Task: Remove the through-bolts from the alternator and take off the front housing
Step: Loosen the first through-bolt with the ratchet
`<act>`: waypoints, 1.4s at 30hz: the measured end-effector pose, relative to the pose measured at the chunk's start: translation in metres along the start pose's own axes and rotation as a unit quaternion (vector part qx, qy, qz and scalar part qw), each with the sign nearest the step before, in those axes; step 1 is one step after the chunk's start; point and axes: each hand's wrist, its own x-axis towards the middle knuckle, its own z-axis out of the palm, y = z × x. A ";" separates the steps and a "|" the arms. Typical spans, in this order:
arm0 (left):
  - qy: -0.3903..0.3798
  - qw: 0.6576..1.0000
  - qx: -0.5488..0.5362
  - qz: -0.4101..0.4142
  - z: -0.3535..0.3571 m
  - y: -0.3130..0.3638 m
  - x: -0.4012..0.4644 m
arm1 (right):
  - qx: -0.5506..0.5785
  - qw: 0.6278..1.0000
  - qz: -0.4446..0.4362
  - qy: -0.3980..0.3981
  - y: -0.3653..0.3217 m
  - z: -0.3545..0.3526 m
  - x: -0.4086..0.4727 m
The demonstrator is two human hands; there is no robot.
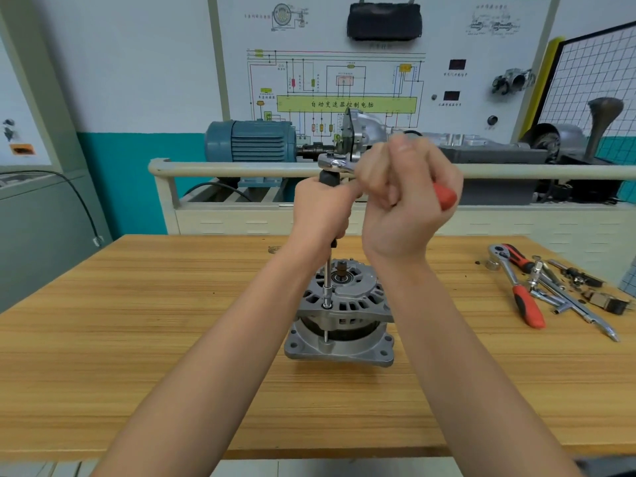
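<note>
A grey alternator [340, 315] stands upright on the wooden table [172, 321], front housing on top. A long socket driver [328, 270] stands vertically on a through-bolt [326, 306] at the housing's left rim. My left hand [320, 208] grips the driver's black handle. A ratchet wrench [335, 163] with a red handle sits on the driver's top end. My right hand [409, 191] grips that red handle, raised above the alternator. Part of a through-bolt shaft [326, 333] shows between the two housings.
At the table's right lie a second red-handled ratchet [516, 287], extension bars [568, 301] and small parts [605, 301]. Behind the table stands a trainer bench with a blue motor [251, 141], a gearbox and a wiring-diagram board [344, 80].
</note>
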 end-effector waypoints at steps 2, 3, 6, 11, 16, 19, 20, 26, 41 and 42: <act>-0.053 0.998 -0.016 -0.012 -0.004 0.001 0.001 | 0.070 0.997 0.043 0.015 -0.001 -0.009 0.010; -0.079 0.997 -0.021 -0.015 -0.007 0.002 0.002 | 0.104 0.992 0.071 0.026 -0.001 -0.014 0.015; -0.183 0.981 -0.055 -0.029 -0.020 0.001 0.005 | 0.207 0.960 0.172 0.073 0.000 -0.028 0.027; -0.272 0.960 -0.058 -0.033 -0.020 -0.003 0.005 | 0.329 0.906 0.228 0.139 0.002 -0.043 0.032; -0.159 0.985 -0.063 -0.015 -0.013 -0.007 0.004 | 0.198 0.969 0.138 0.058 0.000 -0.027 0.020; -0.055 0.997 -0.051 -0.024 -0.006 -0.006 0.002 | 0.055 0.997 0.048 0.018 0.004 -0.006 0.010; -0.025 0.999 -0.042 -0.023 -0.004 -0.005 0.001 | 0.013 0.999 0.026 0.016 0.005 0.000 0.007; -0.033 0.999 -0.026 -0.002 -0.004 -0.007 0.001 | 0.026 1.000 0.012 0.006 0.002 -0.001 0.004; -0.161 0.984 -0.076 -0.005 -0.012 -0.008 0.003 | 0.283 0.930 0.203 0.119 0.003 -0.036 0.029; -0.137 0.988 -0.078 -0.003 -0.010 -0.009 0.003 | 0.254 0.945 0.184 0.097 0.002 -0.033 0.026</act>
